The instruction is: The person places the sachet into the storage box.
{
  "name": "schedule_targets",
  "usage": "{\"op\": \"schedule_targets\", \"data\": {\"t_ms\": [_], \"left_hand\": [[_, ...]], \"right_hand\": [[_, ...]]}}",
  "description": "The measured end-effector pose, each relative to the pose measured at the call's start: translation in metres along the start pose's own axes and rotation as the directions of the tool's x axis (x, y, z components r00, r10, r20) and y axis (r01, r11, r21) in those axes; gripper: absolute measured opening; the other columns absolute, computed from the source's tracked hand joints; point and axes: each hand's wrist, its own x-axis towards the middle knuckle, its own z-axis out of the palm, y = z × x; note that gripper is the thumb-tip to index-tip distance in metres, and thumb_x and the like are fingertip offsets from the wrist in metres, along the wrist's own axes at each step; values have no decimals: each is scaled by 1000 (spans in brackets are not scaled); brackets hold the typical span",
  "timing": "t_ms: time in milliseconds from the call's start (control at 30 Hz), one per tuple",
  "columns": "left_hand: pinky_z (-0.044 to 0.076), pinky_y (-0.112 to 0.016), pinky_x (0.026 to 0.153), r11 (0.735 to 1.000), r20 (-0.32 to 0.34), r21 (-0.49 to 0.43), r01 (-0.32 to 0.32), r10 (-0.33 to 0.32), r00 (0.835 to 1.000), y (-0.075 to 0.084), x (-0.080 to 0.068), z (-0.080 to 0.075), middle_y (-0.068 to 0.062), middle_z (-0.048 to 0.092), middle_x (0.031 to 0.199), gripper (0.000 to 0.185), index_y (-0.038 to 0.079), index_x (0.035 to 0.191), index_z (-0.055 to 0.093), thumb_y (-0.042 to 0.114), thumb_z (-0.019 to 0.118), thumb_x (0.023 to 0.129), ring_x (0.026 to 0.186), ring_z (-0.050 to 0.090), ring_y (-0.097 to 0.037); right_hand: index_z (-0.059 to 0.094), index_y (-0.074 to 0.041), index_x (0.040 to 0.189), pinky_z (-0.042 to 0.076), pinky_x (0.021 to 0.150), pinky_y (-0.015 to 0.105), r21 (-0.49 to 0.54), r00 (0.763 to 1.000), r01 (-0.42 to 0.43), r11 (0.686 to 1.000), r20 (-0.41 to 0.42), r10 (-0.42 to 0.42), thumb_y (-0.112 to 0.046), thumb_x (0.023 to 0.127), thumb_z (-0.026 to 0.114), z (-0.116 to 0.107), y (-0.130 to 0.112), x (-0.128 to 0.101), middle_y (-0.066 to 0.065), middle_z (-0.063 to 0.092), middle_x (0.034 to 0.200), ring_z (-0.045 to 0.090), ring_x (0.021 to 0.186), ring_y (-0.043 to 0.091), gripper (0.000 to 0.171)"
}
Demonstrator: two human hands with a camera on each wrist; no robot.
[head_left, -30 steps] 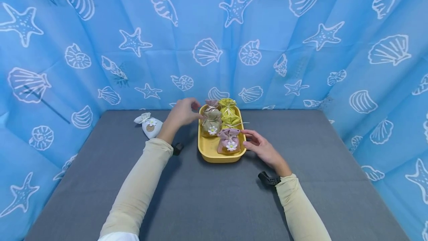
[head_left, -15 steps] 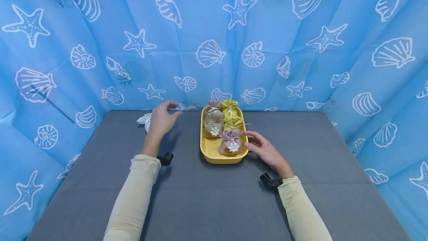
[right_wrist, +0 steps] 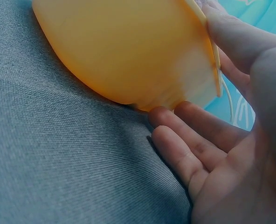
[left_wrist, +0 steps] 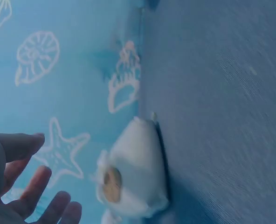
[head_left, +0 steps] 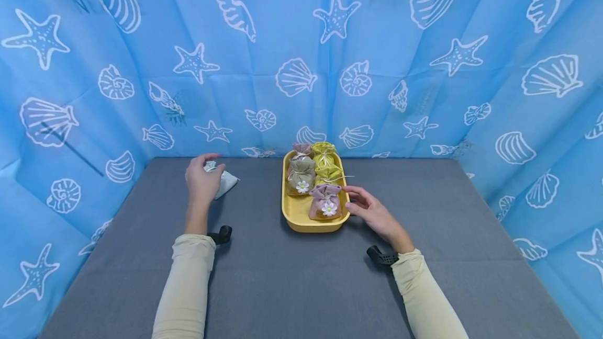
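Observation:
My left hand is at a small white drawstring pouch on the table's left side. In the left wrist view, its fingers are spread, with a gap to the pouch, which bears a round tan patch. In the head view the hand partly hides the pouch's neck. My right hand rests its fingertips against the right wall of a yellow tray. Its thumb touches the tray's rim in the right wrist view. Inside the tray stand a pink pouch with a daisy, a grey-green pouch and yellow pouches.
Another pinkish pouch stands at the tray's back left. A thin white cord sticks out over the tray's right rim. The grey tabletop ends at a blue shell-print curtain behind and at the sides.
My left hand has moved left from the tray to the white pouch. The pouch has turned and lies slightly farther right. My right hand stays at the tray.

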Motion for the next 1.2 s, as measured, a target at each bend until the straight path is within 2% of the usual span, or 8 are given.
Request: {"op": "schedule_targets", "data": {"t_ms": [167, 333, 533, 633, 800, 900, 1100, 1200], "left_hand": [[36, -59, 114, 999, -69, -21, 26, -27, 997, -16, -2, -5, -17, 51, 145, 40, 12, 136, 62, 23, 68, 98, 139, 43, -38], [39, -58, 110, 996, -52, -13, 87, -87, 995, -29, -7, -8, -20, 48, 147, 48, 11, 142, 57, 24, 68, 97, 136, 44, -40], [41, -55, 101, 994, -47, -22, 107, -108, 993, -34, -7, -7, -23, 42, 147, 56, 11, 147, 51, 27, 69, 96, 131, 44, -40], [44, -49, 94, 990, -39, -37, 136, -137, 990, -36, -7, -8, -22, 41, 147, 61, 12, 150, 47, 29, 70, 96, 126, 46, -36], [49, -49, 101, 972, 2, -105, 212, -213, 977, -39, -6, -9, -21, 33, 156, 72, 14, 154, 39, 33, 73, 93, 133, 48, -37], [47, -52, 111, 952, 33, -159, 260, -258, 966, -40, -5, -9, -19, 23, 163, 79, 16, 158, 33, 32, 74, 92, 140, 48, -39], [39, -53, 119, 927, 51, -217, 305, -302, 952, -40, -2, -9, -13, 19, 167, 87, 21, 160, 26, 29, 77, 90, 150, 33, -35], [37, -51, 120, 917, 53, -262, 300, -296, 954, -39, -1, -9, -13, 22, 167, 89, 20, 161, 25, 26, 77, 89, 152, 29, -33]], "right_hand": [[45, -14, 150, 53, 96, 23, -18, 1000, 0, 1000, -8, 0, -24, 104, 61, -2, 2, 1, 20, 42, 158, 43, 144, 42, 50], [45, -15, 150, 51, 99, 26, -42, 1000, -9, 999, -12, 9, -25, 104, 61, -1, 5, 1, 18, 42, 158, 41, 146, 42, 50], [44, -13, 151, 50, 97, 20, -7, 1000, -2, 1000, -4, 2, -25, 103, 61, 0, 2, 0, 20, 39, 159, 39, 147, 43, 52], [43, -12, 151, 51, 95, 19, 1, 1000, 0, 1000, 2, 0, -23, 104, 60, 0, 0, 0, 21, 39, 159, 40, 146, 44, 51], [43, -12, 151, 51, 96, 20, -1, 1000, -1, 1000, 7, 1, -24, 104, 60, 0, 0, 1, 21, 39, 159, 40, 146, 43, 51], [43, -12, 151, 51, 97, 21, -9, 1000, -10, 1000, 5, 10, -25, 104, 60, 0, -1, 1, 20, 39, 159, 39, 147, 43, 51], [44, -12, 151, 49, 99, 21, -27, 1000, -13, 1000, 0, 13, -22, 104, 59, 0, -2, 0, 20, 39, 160, 38, 148, 42, 50], [44, -13, 151, 50, 98, 21, -18, 1000, -12, 1000, 3, 13, -23, 104, 60, -1, -2, 0, 20, 39, 159, 40, 147, 43, 50]]}}
